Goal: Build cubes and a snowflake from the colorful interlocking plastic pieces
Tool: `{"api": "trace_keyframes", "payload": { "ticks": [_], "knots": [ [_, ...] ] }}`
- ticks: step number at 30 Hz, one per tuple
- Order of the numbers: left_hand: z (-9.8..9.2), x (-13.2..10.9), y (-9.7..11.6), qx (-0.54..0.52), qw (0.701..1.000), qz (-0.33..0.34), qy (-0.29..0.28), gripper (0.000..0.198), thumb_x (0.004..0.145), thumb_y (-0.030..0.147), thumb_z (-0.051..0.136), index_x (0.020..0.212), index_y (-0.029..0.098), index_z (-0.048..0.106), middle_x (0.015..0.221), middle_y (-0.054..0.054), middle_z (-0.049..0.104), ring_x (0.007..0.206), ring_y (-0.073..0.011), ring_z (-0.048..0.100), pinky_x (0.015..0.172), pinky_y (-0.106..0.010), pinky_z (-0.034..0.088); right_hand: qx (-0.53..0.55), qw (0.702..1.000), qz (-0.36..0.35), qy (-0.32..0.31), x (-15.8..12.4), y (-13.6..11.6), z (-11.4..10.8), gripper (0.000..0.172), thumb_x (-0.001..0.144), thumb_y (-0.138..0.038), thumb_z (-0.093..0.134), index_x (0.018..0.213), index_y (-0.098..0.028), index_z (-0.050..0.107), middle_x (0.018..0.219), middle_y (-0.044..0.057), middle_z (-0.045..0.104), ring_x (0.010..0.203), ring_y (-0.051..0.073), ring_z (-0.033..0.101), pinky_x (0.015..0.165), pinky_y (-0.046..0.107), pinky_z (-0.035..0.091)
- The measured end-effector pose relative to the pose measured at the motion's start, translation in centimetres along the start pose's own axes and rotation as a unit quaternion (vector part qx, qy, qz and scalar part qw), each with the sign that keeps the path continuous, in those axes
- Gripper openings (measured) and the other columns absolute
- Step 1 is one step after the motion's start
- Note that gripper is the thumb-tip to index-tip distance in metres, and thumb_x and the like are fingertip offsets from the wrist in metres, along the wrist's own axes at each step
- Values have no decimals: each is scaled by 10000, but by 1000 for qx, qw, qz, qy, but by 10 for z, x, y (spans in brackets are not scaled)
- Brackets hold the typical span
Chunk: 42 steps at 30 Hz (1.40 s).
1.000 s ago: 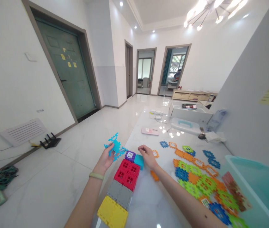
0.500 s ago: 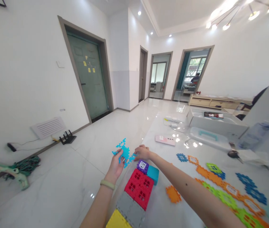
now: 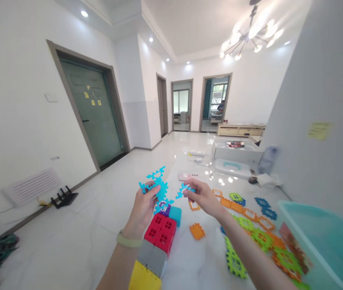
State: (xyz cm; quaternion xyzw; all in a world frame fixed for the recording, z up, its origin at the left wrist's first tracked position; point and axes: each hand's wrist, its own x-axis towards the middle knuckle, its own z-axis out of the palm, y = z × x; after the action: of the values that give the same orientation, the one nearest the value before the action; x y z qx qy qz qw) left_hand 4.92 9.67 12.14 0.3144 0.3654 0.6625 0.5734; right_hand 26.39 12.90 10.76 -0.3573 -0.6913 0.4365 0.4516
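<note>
My left hand (image 3: 143, 204) pinches a cluster of light-blue interlocking puzzle tiles (image 3: 162, 188) with toothed edges, held above the far end of a block row. My right hand (image 3: 203, 194) grips a separate small light-blue puzzle tile (image 3: 182, 190) between thumb and fingers, apart from the cluster. Below them runs the row: a purple block (image 3: 165, 210), a teal block (image 3: 175, 216), red window panels (image 3: 161, 233), a grey section (image 3: 152, 255) and a yellow one (image 3: 144, 278). A lone orange tile (image 3: 197, 231) lies right of the row.
Orange tiles (image 3: 234, 205), green tiles (image 3: 236, 259) and blue tiles (image 3: 265, 208) are spread on the right. A turquoise tub (image 3: 319, 225) stands at far right. Farther off are a pink phone (image 3: 186, 177), a lidded case (image 3: 231, 168) and a white box (image 3: 236, 154). A router (image 3: 64, 199) sits by the left wall.
My right hand has moved right, away from the left, with a small light-blue tile now visible in it. The view has swung right, bringing the turquoise tub into sight.
</note>
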Motion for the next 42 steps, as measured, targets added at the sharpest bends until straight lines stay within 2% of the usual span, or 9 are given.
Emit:
{"api": "trace_keyframes", "payload": {
  "ticks": [3,6,9,13,19,28,34,42],
  "knots": [
    [35,-29,-6,11,999,-9,-29,465,570,259,888,890,189,559,673,44,611,549,-108,583,499,-201,469,-14,997,-4,80,-42,-37,-18,334,834,-424,647,1064,-185,615,708,-17,611,571,121,584,549,241,477],
    [61,-54,-23,13,997,-25,-71,444,605,273,870,904,183,555,707,26,626,571,-121,597,526,-224,500,-47,990,-11,136,-74,-58,-31,335,851,-426,628,1080,-182,640,716,-6,626,575,121,579,546,236,472],
    [80,-71,-38,2,994,-33,-101,427,627,255,860,921,178,560,770,4,662,628,-128,624,572,-227,519,-94,981,-15,168,-95,-70,-38,312,865,-414,613,1064,-181,669,663,-11,612,562,121,557,519,226,444],
    [96,-80,-44,7,992,-48,-119,435,606,243,869,911,178,566,763,5,673,634,-138,634,579,-231,520,-83,983,-15,166,-108,-73,-45,315,860,-412,613,1069,-184,675,640,-14,605,561,127,562,502,223,438],
    [101,-83,-41,28,997,-42,-61,496,534,257,894,905,188,571,695,28,655,582,-143,631,505,-212,480,-64,979,-11,195,-115,-68,-53,347,844,-450,612,1057,-184,680,617,-8,608,536,140,570,485,234,434],
    [110,-83,-55,29,998,-43,-36,514,523,265,893,915,192,569,742,21,673,628,-148,649,524,-210,471,-81,978,-18,194,-117,-69,-61,311,863,-411,598,1065,-190,682,599,-25,567,512,123,516,472,219,397],
    [119,-78,-61,0,997,-56,-55,521,525,266,896,907,196,548,739,15,674,636,-168,654,553,-242,504,-92,976,-14,196,-118,-63,-71,295,871,-387,594,1064,-182,685,599,-29,553,508,108,473,474,216,373],
    [120,-70,-77,4,995,-72,-71,512,564,282,886,945,212,552,762,16,675,607,-160,647,503,-226,479,-86,973,12,214,-118,-60,-77,291,856,-388,605,1054,-189,686,617,-9,587,561,138,541,505,235,419]
  ]
}}
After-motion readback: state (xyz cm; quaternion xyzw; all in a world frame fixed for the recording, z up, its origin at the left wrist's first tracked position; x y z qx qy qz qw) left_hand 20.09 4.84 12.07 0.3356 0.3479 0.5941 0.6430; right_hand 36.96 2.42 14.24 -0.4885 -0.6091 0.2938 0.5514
